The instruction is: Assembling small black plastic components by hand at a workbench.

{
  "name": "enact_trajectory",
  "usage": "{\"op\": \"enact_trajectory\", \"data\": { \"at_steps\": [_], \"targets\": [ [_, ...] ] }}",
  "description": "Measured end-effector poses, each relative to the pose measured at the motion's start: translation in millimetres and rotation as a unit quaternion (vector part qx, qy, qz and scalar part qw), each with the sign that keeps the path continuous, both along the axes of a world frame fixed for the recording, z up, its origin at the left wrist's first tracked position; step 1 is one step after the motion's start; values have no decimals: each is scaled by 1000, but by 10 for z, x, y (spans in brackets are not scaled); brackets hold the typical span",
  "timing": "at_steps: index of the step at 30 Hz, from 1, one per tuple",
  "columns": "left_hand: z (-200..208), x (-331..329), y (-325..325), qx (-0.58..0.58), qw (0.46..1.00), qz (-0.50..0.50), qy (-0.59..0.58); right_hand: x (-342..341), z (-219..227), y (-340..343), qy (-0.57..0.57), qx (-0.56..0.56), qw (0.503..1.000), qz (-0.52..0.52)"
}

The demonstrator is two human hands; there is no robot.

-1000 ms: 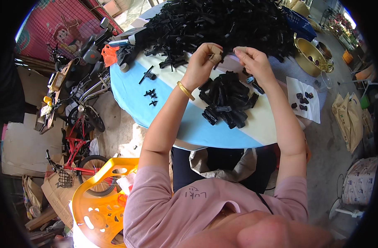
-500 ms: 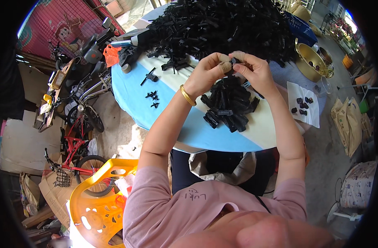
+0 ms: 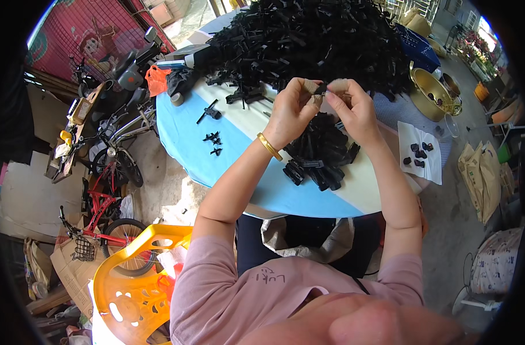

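Both my hands meet above the table, with a small black plastic part [image 3: 322, 90] pinched between them. My left hand [image 3: 295, 110], a gold bangle at its wrist, has its fingers closed on the part, and tan tape wraps some fingertips. From the other side my right hand [image 3: 354, 109] grips it with thumb and fingers, also taped. Just beneath lies a small pile of black plastic pieces [image 3: 317, 155]. Behind my hands rises a much larger heap of black plastic pieces [image 3: 314, 46]. The part's exact shape is mostly hidden by my fingers.
On the blue-and-cream table [image 3: 216, 167] lie a black part with a long bar [image 3: 209, 112] and several small black bits [image 3: 212, 138]. At right are a white sheet with dark lumps [image 3: 423, 169] and a gold pot [image 3: 421, 95]. A yellow chair [image 3: 110, 287] stands lower left.
My hands have shifted slightly lower in the picture, and my fingers have changed their hold on the small black part. The whole view has tilted a little.
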State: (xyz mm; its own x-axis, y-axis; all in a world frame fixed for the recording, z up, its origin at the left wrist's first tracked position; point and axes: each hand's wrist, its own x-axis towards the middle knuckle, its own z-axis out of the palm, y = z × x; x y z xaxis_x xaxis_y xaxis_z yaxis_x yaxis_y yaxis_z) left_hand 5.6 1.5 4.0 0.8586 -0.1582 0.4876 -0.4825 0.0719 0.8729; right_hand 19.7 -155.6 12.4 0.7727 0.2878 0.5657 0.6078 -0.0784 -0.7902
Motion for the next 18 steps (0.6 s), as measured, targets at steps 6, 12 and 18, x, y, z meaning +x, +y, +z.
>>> {"op": "enact_trajectory", "data": {
  "at_steps": [6,12,18],
  "targets": [
    [-7,7,-7,40,997,64,-29,26,-21,1,-32,-32,999,-21],
    [55,-55,-8,70,993,85,-37,-4,11,-3,-12,-22,1000,3],
    [15,-70,-39,60,989,116,-73,-49,60,-4,55,-20,998,9]
  ]
}}
